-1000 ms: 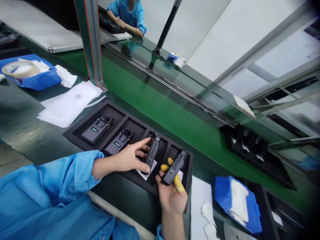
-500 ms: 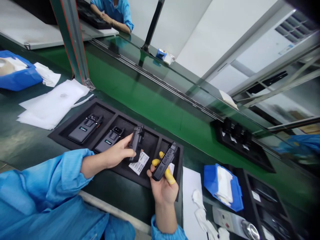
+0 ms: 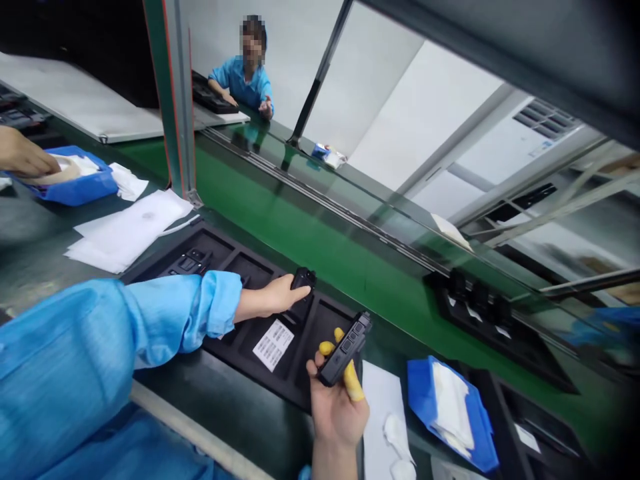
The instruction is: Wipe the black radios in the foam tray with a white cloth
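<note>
In the head view, your left hand (image 3: 274,297) grips a black device (image 3: 304,277) at the tray (image 3: 327,323); your right hand (image 3: 339,407), wearing yellow finger covers (image 3: 353,383), grasps a buttoned handset (image 3: 345,350). A white label (image 3: 273,345) lies just nearside of your left hand.

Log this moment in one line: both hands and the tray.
left hand: holds black handset at tray | right hand: holds second handset, yellow finger covers | tray: white label in a compartment
</note>
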The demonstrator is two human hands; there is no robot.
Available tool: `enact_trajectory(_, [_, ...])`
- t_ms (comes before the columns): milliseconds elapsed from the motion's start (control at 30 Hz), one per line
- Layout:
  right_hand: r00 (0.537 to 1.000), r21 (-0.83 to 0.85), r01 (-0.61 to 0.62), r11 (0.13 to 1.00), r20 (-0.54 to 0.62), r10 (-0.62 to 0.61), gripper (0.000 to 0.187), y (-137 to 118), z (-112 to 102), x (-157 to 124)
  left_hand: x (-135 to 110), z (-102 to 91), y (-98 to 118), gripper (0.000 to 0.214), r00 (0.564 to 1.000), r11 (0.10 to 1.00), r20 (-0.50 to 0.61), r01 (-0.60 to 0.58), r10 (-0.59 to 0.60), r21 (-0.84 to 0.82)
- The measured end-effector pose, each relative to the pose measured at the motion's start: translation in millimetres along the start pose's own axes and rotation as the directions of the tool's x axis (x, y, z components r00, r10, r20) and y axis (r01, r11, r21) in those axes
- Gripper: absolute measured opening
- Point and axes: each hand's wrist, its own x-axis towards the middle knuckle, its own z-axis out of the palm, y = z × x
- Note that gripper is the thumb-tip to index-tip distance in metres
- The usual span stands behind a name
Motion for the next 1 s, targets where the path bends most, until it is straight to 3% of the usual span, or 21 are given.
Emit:
enact_trajectory(100, [1.0,0.0,0.015,1.0,0.015,-0.015,0.028,-1.2,-2.6,4.4,0.0,2.2,-6.2,0.035,0.997,0.995,-0.023,-0.078,0.08,0.06])
enact_trajectory(233, [0.997,0.013,-0.002,1.0,0.079,0.001,0.027,-0.5,-1.8,6.0,-17.9,-3.1,1.9,0.055,0.969,0.966,-0.047,-0.238,0.243,0.101])
enact_trajectory(300, [0.997,0.024,-0.011,1.0,0.076,0.009,0.027,1.4,-0.8,6.0,-34.4,-2.2,9.8,0.056,0.947,0.943,0.012,-0.321,0.321,0.084])
enact_trajectory(367, [0.999,0.019,-0.004,1.0,0.038,0.004,0.025,4.4,-1.0,6.8,-52.0,3.1,17.0,0.059,0.926,0.937,0.144,-0.351,0.348,-0.007])
enact_trajectory(433, [1.0,-0.003,0.015,1.0,-0.011,-0.015,0.021,8.1,-2.9,8.1,-66.5,11.7,21.7,0.062,0.9,0.941,0.288,-0.283,0.327,-0.184])
enact_trajectory(500, [0.999,-0.027,0.029,0.999,-0.037,-0.03,0.02,11.7,-5.8,9.5,-75.2,20.2,24.1,0.056,0.874,0.909,0.391,-0.121,0.288,-0.399])
enact_trajectory(567, [0.999,-0.043,0.038,0.998,-0.035,-0.04,0.02,14.5,-8.6,10.1,-78.8,25.1,25.3,0.047,0.845,0.822,0.471,0.07,0.252,-0.565])
enact_trajectory(633, [0.999,-0.048,0.047,0.998,-0.024,-0.048,0.021,15.8,-10.8,9.8,-79.6,24.8,26.4,0.045,0.809,0.731,0.548,0.24,0.212,-0.638])
enact_trajectory(700, [0.999,-0.047,0.048,0.998,-0.016,-0.048,0.021,15.5,-12.3,9.0,-80.0,20.8,27.5,0.048,0.779,0.671,0.595,0.337,0.195,-0.661])
enact_trajectory(867, [0.998,-0.082,0.056,0.995,0.039,-0.053,0.022,13.0,-15.4,8.0,-81.6,12.8,29.7,0.064,0.756,0.624,0.617,0.378,0.218,-0.684])
enact_trajectory(1000, [0.996,-0.106,0.066,0.992,0.059,-0.06,0.022,16.0,-15.0,6.9,-81.3,15.0,30.9,0.048,0.776,0.631,0.602,0.375,0.186,-0.679])
